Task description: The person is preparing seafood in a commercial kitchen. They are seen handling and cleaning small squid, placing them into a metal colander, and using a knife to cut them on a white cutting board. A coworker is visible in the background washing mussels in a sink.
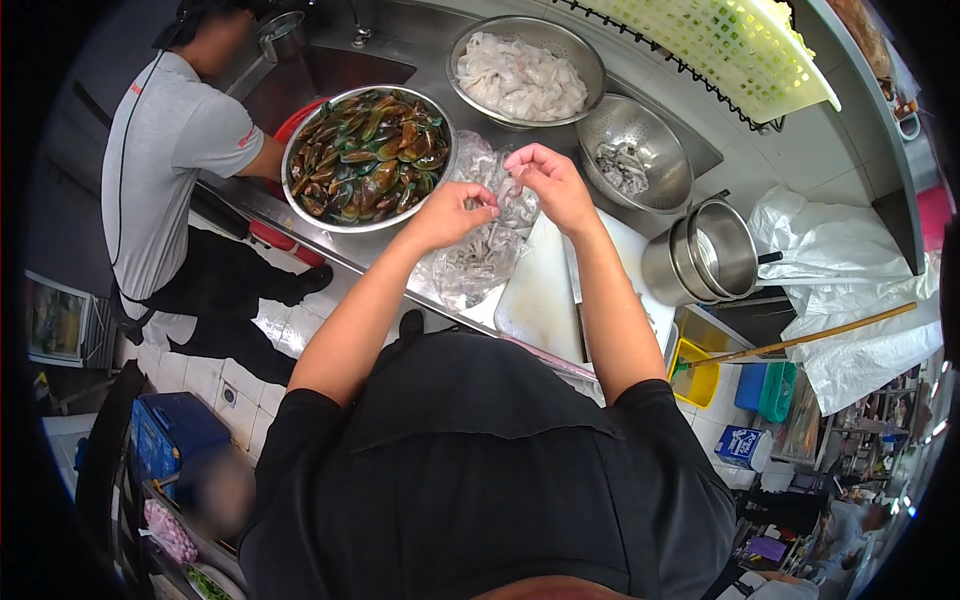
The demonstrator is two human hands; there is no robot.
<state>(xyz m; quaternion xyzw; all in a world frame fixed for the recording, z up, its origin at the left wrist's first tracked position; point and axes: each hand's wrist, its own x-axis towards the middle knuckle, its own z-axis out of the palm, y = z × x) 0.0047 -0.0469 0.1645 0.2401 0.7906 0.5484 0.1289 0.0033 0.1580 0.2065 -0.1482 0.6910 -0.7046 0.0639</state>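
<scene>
My left hand [457,215] hovers over clear plastic bags [480,259] of pale squid pieces, its fingers curled near the thumb. To its right, my right hand [551,184] is raised with thumb and forefinger close together; whether either pinches something small cannot be told. Beside my left hand stands a steel bowl full of green mussels [367,157]. Beyond my hands is a steel colander of whitish squid [521,75], and right of it another colander [660,161] with a few grey pieces. A white cutting board [536,289] lies below my right hand, a knife [581,330] partly hidden at my forearm.
Nested steel pots [701,255] stand at the right of the counter, near a white plastic sheet [832,232]. A co-worker [180,150] stands at the left by the sink [341,67]. A green-white plastic basket [720,52] sits on a rack above.
</scene>
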